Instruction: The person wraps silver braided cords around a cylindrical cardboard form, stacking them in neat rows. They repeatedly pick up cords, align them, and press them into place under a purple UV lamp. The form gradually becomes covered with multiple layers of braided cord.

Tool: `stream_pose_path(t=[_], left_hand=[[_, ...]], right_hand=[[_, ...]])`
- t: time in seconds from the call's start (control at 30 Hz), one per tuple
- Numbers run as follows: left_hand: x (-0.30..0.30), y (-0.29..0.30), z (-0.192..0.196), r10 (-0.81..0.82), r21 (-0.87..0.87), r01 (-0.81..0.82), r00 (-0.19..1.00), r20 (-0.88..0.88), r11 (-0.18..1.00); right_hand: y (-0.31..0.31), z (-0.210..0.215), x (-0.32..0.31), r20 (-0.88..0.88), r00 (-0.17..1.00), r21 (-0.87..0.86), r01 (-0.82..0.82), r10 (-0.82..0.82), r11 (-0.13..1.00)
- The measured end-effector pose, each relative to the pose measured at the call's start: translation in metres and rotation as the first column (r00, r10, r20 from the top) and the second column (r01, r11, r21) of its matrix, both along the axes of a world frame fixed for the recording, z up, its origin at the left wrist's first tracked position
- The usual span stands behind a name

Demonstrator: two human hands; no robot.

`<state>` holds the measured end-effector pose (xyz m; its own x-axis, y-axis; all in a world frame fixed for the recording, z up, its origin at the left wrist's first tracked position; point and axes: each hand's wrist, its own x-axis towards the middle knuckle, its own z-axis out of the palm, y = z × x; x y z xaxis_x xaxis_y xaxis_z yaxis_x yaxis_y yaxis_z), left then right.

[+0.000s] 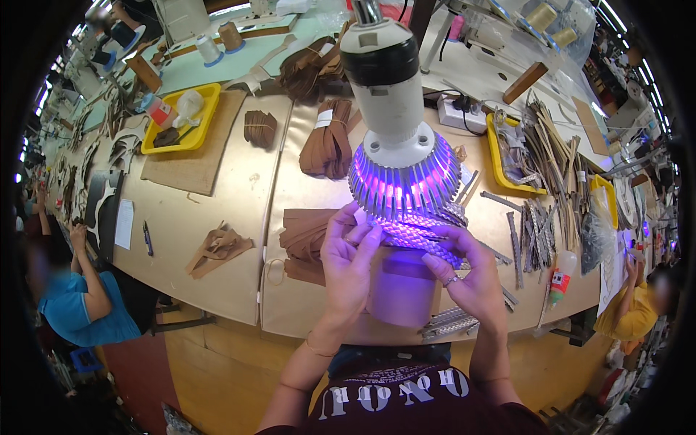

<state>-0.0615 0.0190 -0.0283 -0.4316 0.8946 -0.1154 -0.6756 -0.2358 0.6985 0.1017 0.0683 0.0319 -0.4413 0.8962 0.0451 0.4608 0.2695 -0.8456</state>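
Note:
A braided strap [413,233], lit purple, is held between my two hands under a finned lamp [403,181] glowing violet. My left hand [348,254] pinches its left end, thumb and forefinger close together just below the lamp's rim. At the strap's right end, my right hand [470,270], with a ring on one finger, closes thumb against fingers. Directly beneath the strap stands a round brown block [402,293]. More braided straps [451,324] lie beside this block, near the table's front edge. Fingers and lamp hide part of the held strap.
Brown strip bundles [326,145] and loose brown strips [303,243] lie left of the lamp. Right of it are a yellow tray [500,159], a braided strap pile [540,232] and a glue bottle [562,275]. Co-workers sit at far left [87,304] and far right [634,308].

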Motion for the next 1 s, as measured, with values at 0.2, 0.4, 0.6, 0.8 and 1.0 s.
stream_pose_path(t=[0.2, 0.4, 0.6, 0.8, 1.0], left_hand=[[0.025, -0.032, -0.002, -0.115, -0.027, 0.114, 0.991, -0.064, 0.993], [0.017, -0.071, -0.04, 0.093, -0.014, -0.163, 0.63, -0.771, 0.987], [0.021, -0.082, -0.058, -0.045, -0.121, -0.113, 0.524, -0.85, 0.986], [0.024, -0.078, -0.068, -0.061, -0.099, -0.046, 0.518, -0.853, 0.994], [0.028, -0.079, -0.078, 0.004, -0.035, -0.058, 0.571, -0.821, 0.998]], right_hand=[[-0.014, 0.017, -0.006, 0.382, 0.923, 0.137, -0.114, 0.054, 0.984], [-0.021, 0.017, -0.018, 0.428, 0.904, 0.025, 0.007, -0.017, 1.0], [-0.025, 0.014, -0.028, 0.33, 0.942, -0.14, -0.014, 0.06, 0.99], [-0.02, 0.01, -0.035, 0.423, 0.898, -0.119, -0.075, 0.119, 0.99], [-0.017, 0.005, -0.041, 0.38, 0.921, -0.232, 0.002, 0.088, 0.973]])
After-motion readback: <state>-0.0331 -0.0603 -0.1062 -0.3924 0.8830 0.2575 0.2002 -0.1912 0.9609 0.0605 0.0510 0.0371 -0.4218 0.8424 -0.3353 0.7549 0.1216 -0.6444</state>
